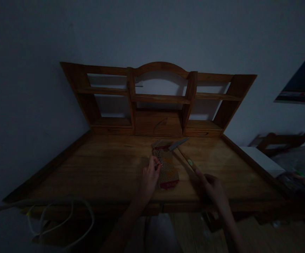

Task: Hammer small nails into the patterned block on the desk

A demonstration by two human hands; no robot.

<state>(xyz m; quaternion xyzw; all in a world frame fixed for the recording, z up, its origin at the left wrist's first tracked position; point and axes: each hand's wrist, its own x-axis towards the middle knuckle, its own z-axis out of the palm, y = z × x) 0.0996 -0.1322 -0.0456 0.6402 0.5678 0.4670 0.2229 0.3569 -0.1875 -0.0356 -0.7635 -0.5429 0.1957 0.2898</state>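
A brown patterned piece [169,170] with orange patches and red bands lies on the wooden desk [110,165]. My left hand [151,172] is over its left edge, thumb and fingers pinched together at something small that I cannot make out. In my right hand [212,184] is the wooden handle of a hammer [179,143], closed round its lower end. The hammer's grey head is above the top right of the patterned piece, tilted up to the right.
A wooden shelf unit [159,99] with compartments and small drawers stands at the desk's back. A white cable [90,225] loops at the front left. At the right are a white surface [260,158], a wooden chair [286,138] and a plastic-covered heap [300,179].
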